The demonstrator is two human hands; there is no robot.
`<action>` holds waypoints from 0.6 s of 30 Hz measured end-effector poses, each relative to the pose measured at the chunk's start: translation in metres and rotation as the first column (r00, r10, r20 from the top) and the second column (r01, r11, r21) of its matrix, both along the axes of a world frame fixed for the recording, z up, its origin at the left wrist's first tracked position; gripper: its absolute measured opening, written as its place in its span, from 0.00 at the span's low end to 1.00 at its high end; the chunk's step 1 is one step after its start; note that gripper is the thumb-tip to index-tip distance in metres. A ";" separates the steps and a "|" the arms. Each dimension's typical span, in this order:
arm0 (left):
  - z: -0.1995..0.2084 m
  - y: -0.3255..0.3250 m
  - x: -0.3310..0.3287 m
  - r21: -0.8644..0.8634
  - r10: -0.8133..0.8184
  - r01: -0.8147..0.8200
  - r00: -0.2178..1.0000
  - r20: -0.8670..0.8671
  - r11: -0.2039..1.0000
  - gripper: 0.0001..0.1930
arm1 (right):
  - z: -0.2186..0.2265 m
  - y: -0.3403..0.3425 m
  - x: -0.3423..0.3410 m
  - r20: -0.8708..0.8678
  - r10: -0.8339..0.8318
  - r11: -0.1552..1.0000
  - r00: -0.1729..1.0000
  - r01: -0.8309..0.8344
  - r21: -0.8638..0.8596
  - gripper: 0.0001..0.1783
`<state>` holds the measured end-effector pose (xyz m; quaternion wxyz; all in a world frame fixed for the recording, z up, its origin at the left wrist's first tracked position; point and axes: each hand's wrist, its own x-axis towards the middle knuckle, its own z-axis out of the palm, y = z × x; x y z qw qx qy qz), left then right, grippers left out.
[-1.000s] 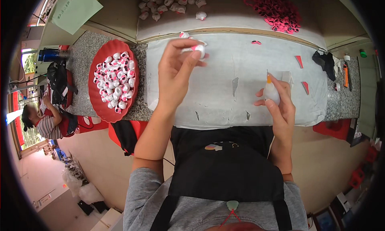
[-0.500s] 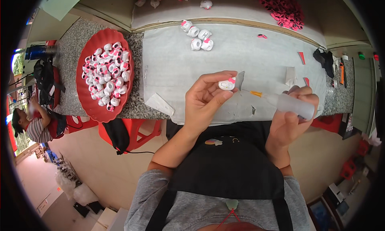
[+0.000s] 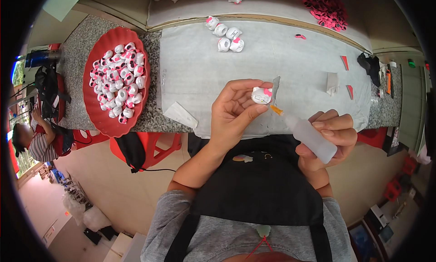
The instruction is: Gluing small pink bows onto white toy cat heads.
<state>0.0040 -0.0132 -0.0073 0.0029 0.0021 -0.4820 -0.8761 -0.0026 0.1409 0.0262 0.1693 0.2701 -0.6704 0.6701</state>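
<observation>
Between thumb and fingers, my left hand (image 3: 234,114) holds a small white cat-head figurine (image 3: 261,95) with a pink bow. My right hand (image 3: 334,137) is wrapped round a translucent squeeze bottle (image 3: 313,137), which tilts up to the left. Its orange needle tip (image 3: 276,110) points at the figurine's lower right; whether they touch I cannot tell. Beyond my hands, several more cat heads (image 3: 234,33) lie grouped on the white paper covering (image 3: 190,66). To the left, a red scalloped tray (image 3: 93,109) holds many white and pink heads.
Small pink pieces (image 3: 324,12) are piled on the back shelf, with one pink piece (image 3: 300,36) in front. Red scraps (image 3: 344,62) and a pale block (image 3: 332,83) lie at right. A folded paper (image 3: 180,115) rests at the near left. Another person (image 3: 38,144) sits far left.
My right hand has turned the bottle and moved it left and down, bringing its orange tip close to the figurine. My left hand keeps its grip. The view has shifted slightly.
</observation>
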 end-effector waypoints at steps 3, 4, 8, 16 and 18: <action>-0.001 0.001 0.000 0.000 -0.007 0.007 1.000 0.006 1.000 0.16 | -0.001 -0.006 0.001 0.005 -0.056 0.998 0.998 0.056 -0.025 0.25; -0.001 0.001 0.000 -0.006 -0.009 0.009 1.000 0.004 1.000 0.16 | -0.001 -0.007 0.001 0.009 -0.108 0.994 0.994 0.109 -0.031 0.23; -0.001 0.002 0.000 -0.016 -0.012 0.013 1.000 0.014 1.000 0.16 | -0.001 -0.005 0.001 0.009 -0.088 0.996 0.996 0.088 -0.020 0.24; -0.002 0.003 0.002 0.007 -0.025 0.025 0.999 0.030 1.000 0.16 | 0.001 -0.004 0.001 -0.009 -0.091 0.995 0.996 0.090 -0.035 0.22; -0.002 0.002 0.002 0.008 -0.038 0.038 0.999 0.022 0.999 0.17 | 0.001 -0.004 0.000 -0.021 -0.092 0.996 0.996 0.091 -0.023 0.23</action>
